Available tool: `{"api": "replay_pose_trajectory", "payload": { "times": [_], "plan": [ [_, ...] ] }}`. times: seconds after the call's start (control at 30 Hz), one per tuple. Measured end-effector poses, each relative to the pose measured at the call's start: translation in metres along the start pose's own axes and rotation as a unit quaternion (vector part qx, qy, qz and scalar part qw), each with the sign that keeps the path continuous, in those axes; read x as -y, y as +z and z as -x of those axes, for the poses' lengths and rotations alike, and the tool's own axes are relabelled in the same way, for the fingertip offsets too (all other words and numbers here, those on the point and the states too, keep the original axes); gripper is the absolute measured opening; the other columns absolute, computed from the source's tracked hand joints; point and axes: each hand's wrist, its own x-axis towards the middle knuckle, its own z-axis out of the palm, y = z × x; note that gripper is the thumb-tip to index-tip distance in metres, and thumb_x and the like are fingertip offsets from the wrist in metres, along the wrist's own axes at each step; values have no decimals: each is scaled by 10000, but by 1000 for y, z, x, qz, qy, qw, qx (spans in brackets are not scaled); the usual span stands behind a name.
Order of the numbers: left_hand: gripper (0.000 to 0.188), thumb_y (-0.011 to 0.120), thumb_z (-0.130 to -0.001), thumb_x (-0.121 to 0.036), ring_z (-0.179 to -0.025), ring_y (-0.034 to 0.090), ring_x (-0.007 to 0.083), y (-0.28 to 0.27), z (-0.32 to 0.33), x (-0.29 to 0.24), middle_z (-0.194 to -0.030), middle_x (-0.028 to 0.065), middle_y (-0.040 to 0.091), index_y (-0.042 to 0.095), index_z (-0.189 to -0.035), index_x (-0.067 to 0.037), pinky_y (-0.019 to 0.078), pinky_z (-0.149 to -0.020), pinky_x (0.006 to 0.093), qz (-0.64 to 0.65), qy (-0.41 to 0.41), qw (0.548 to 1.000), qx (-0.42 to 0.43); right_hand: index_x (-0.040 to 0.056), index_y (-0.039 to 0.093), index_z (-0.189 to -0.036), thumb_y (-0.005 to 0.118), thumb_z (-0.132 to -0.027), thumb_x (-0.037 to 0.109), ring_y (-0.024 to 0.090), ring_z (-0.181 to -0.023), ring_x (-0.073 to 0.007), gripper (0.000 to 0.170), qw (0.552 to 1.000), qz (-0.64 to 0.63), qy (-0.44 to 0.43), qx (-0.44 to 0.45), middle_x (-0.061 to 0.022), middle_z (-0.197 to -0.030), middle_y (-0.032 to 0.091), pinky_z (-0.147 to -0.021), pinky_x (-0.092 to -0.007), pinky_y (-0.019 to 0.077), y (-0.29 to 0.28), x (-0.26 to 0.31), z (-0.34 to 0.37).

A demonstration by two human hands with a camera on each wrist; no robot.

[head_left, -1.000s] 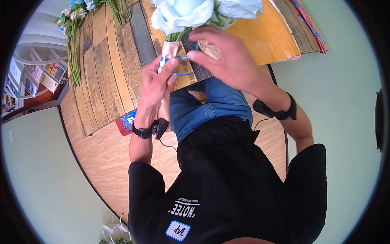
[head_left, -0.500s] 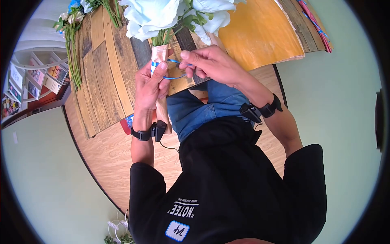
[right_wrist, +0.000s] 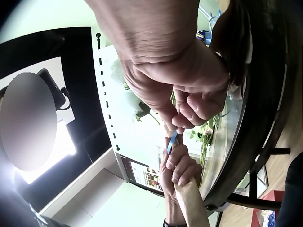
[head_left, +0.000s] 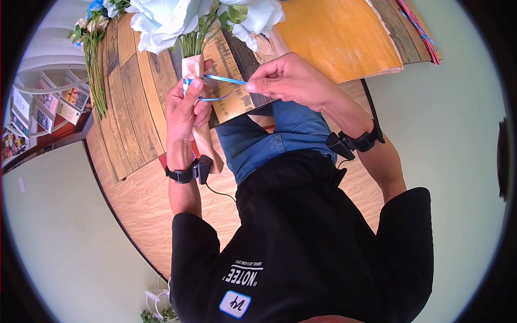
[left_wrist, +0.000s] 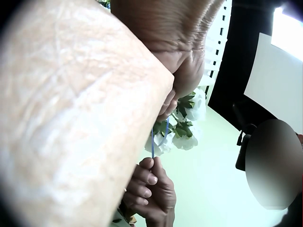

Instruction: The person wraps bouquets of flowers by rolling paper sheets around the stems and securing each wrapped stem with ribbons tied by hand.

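Pale blue-white artificial roses (head_left: 167,24) stand above green stems wrapped in light pink paper (head_left: 192,65). My left hand (head_left: 182,110) grips this wrapped bouquet handle, its thumb lying over a blue ribbon band. From there a strand of blue ribbon (head_left: 226,79) runs fairly straight to my right hand (head_left: 285,81), which pinches it between thumb and fingertips. A second, thinner strand curves loosely below. The paper wrap (left_wrist: 80,104) fills much of the left wrist view, hiding part of the left hand. In the right wrist view the ribbon (right_wrist: 172,142) shows between both hands.
Under the hands is a wood-plank table (head_left: 134,107). A sheet of orange-brown paper (head_left: 334,37) lies at its right, with a pink roll (head_left: 417,32) beyond. Long-stemmed flowers (head_left: 97,70) lie along the left edge. A magazine rack (head_left: 54,102) stands farther left.
My left hand and the bouquet have moved left. My right hand, its fingers spread near the ribbon earlier, now pinches the strand, which stretches straighter between the hands.
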Motion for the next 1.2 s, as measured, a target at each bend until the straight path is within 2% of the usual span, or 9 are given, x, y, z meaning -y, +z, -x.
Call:
{"api": "replay_pose_trajectory", "payload": {
  "times": [0.1,0.3,0.53,0.63,0.7,0.8,0.93,1.0,1.2],
  "plan": [
    [508,595,-1031,-280,-400,330,27,-4,1,-1,-581,-58,421,508,-1395,64,252,-370,204,-22,3,1000,0,-2,737,-998,718,-959,268,435,-601,-7,274,993,29,-105,-34,51,-702,552,-503,-187,317,-6,-15,-2],
    [520,597,-1029,-298,-403,321,25,-7,6,-10,-577,-59,407,508,-1396,60,237,-373,207,-24,9,1000,-10,-11,741,-1004,683,-980,305,462,-643,-26,322,1000,11,-2,-29,37,-713,568,-574,-200,367,-7,4,9],
    [541,578,-1038,-292,-383,300,24,-20,12,-23,-578,-58,405,456,-1433,56,219,-360,204,-20,38,999,-24,8,746,-990,725,-933,195,517,-656,-56,196,971,156,-114,-140,18,-736,620,-581,-227,410,12,-8,18],
    [553,581,-1036,-301,-380,295,23,-23,16,-26,-575,-58,398,451,-1436,58,213,-358,206,-15,47,999,-14,51,749,-973,753,-883,145,579,-640,-124,130,904,288,-220,-225,-17,-769,647,-589,-273,459,11,-17,22],
    [563,588,-1033,-306,-378,292,22,-23,17,-28,-568,-61,387,449,-1436,63,208,-355,208,-17,45,999,-8,4,733,-951,755,-880,83,610,-693,-128,108,778,425,-344,-310,-60,-838,658,-632,-268,486,12,-19,26],
    [566,591,-1031,-306,-379,290,19,-24,19,-29,-563,-66,380,450,-1434,65,201,-354,211,-12,48,999,-9,18,729,-937,753,-867,71,631,-713,-178,91,811,415,-282,-299,-80,-847,656,-639,-296,505,17,-26,37],
    [566,601,-1027,-298,-381,286,18,-21,21,-31,-559,-68,377,454,-1430,70,197,-357,211,-10,50,999,-10,18,725,-953,775,-856,102,626,-714,-173,138,789,462,-290,-282,-75,-869,665,-630,-297,500,14,-31,49],
    [571,614,-1020,-294,-382,286,17,-18,22,-33,-555,-69,376,458,-1420,82,193,-359,211,0,44,999,-8,64,731,-912,807,-817,215,662,-777,-238,194,812,472,-234,-250,-46,-863,669,-655,-345,519,14,-22,55],
    [600,643,-1001,-305,-386,291,17,-12,24,-36,-547,-65,378,463,-1399,106,194,-359,211,3,46,999,28,27,727,-937,786,-870,264,633,-710,-172,254,837,354,-258,-327,-59,-841,672,-659,-324,498,14,36,56]
  ]
}}
